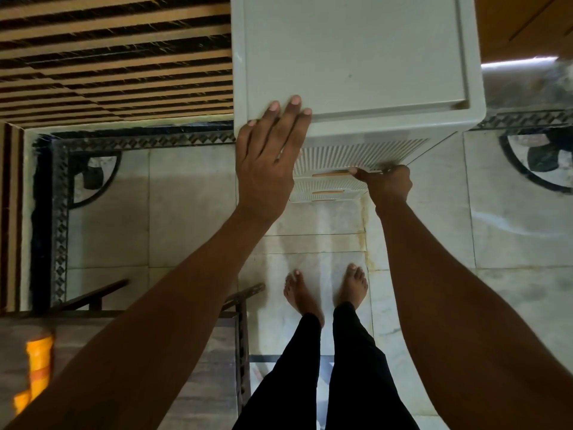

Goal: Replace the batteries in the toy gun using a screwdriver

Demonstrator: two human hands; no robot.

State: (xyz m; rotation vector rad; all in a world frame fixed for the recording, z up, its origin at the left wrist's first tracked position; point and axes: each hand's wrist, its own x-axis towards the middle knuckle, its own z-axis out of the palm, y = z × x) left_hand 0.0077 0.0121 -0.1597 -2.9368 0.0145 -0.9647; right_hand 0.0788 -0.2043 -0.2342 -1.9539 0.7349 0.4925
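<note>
Forearms [186, 305] outstretched, brace drawer unit [356, 57] with flat, open left grip [266, 150] and pull top drawer [356, 153] straight nearward with right grip [387, 184] curled on its lip.

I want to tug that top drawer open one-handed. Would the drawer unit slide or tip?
Probably light: it looks like moulded plastic, so the unit may slide on the glossy floor. A pull at the top drawer, where the right hand grips, could tip it forward. The left hand lying flat on its top likely steadies it.
</note>
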